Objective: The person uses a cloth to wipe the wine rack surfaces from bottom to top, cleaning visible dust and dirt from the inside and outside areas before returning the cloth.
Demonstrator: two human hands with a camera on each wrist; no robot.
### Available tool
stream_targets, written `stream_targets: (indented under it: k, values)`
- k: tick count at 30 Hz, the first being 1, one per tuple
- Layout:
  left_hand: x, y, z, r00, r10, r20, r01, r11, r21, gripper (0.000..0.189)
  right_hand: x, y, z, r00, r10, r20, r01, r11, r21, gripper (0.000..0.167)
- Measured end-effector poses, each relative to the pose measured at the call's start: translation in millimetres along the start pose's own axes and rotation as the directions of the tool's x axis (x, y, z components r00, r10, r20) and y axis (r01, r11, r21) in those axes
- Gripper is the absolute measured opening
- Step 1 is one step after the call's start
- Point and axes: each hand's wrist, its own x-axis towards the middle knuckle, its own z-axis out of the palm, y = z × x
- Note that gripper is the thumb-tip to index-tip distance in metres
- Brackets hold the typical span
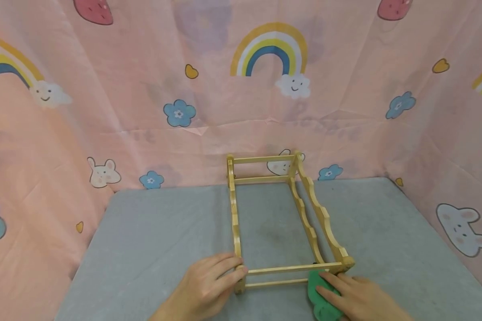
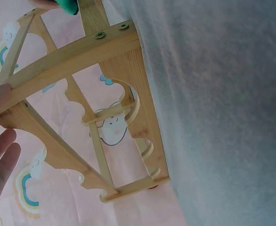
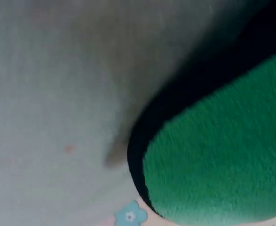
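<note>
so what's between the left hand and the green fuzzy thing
In the head view, two near rails of the wooden rack span the stretch between the left hand and the green fuzzy thing, with grey tabletop showing around them.

A curtained-off booth of sorts — pink rainbow-print cloth [image 1: 229, 107] on three sides; grey tabletop [image 1: 168, 227] within.

- Left hand [image 1: 206, 285] is going totally bare, and the wrist behind it is showing uncovered too
- Right hand [image 1: 357, 296] is looking just as bare, tbh
- Left wrist cam is only catching some slim bare fingers [image 2: 8, 161] with rounded tips
</note>
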Motion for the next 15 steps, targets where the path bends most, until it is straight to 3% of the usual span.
stream_targets:
  k: [4, 15]
  values:
    - [0.1, 0.8, 1.0, 1.0, 0.001, -0.007, -0.001, 1.0, -0.007, 0.022, 1.2, -1.8, 8.6, 1.0, 0.001, 0.026, -0.002, 1.0, 0.015, 0.075]
    - [0.4, 1.5, 1.4, 1.0, -0.003, -0.013, 0.003, 1.0, -0.011, 0.023, 24.1, -11.5, 8.7, 0.999, -0.006, 0.034, 0.004, 0.999, 0.043, 0.068]
